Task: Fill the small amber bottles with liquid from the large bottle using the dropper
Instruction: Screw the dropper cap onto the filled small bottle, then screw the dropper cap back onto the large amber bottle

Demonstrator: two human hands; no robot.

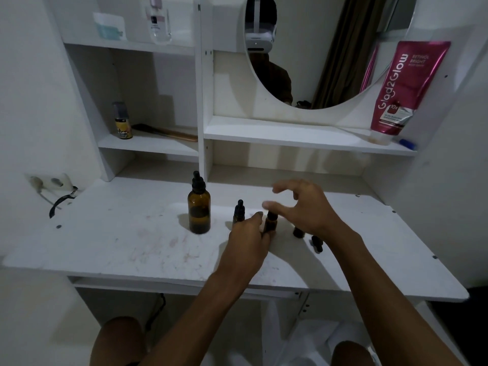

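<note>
The left hand (248, 235) pinched the middle small bottle (271, 223), hiding its base. The blurred right hand (307, 207) hovered spread above, half covering the right small bottle (298, 233). The large bottle (199, 207) stood left.

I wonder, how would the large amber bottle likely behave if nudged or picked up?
The large amber bottle stands tall on a narrow base with a dropper cap on top, so a sideways nudge may well tip it. It looks like glass, probably rigid, smooth and breakable. On its side its round body would likely roll on the white desk.
</note>
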